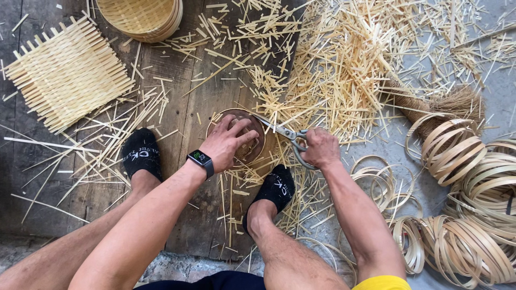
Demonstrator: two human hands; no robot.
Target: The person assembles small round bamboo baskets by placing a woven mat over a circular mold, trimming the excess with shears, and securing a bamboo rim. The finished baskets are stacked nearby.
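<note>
My left hand [227,140] presses flat on a round brown disc [252,150] that lies over a woven bamboo mat on the dark wooden board [193,102]. A black watch sits on that wrist. My right hand [320,147] grips metal scissors [279,130], whose blades point left along the disc's upper edge, at the bamboo strips sticking out there. My feet in black socks rest on either side, the left foot [141,153] and the right foot [277,188].
A flat square woven bamboo mat [67,72] lies at top left. Stacked round bamboo baskets [142,17] stand at the top. Cut bamboo slivers [344,70] pile up at top right. Coiled bamboo hoops [473,204] and a brush [446,102] lie at right.
</note>
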